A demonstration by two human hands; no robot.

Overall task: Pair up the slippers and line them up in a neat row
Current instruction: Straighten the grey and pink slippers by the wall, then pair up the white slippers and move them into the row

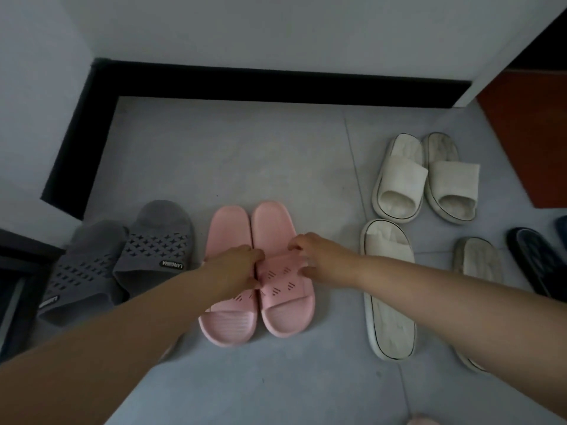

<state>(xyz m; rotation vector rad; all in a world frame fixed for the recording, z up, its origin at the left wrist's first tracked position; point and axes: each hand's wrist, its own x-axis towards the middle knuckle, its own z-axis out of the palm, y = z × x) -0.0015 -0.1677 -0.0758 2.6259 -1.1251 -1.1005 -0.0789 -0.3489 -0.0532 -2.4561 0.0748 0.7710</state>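
Two pink slippers lie side by side on the floor, the left one (226,228) and the right one (277,228), toes toward me. My left hand (234,265) rests on the strap of the left pink slipper. My right hand (319,260) grips the strap of the right pink slipper. A grey pair (153,240) sits to the left, one slipper overlapping the other. A white pair (426,179) lies at the back right. Nearer me are two more white slippers, one (388,289) in full view and one (478,259) partly hidden by my right forearm.
A black skirting board (276,84) runs along the white wall behind and to the left. A dark slipper (534,259) lies at the far right edge. A red-brown surface (527,133) stands at the right. A pink object (423,421) peeks in at the bottom edge.
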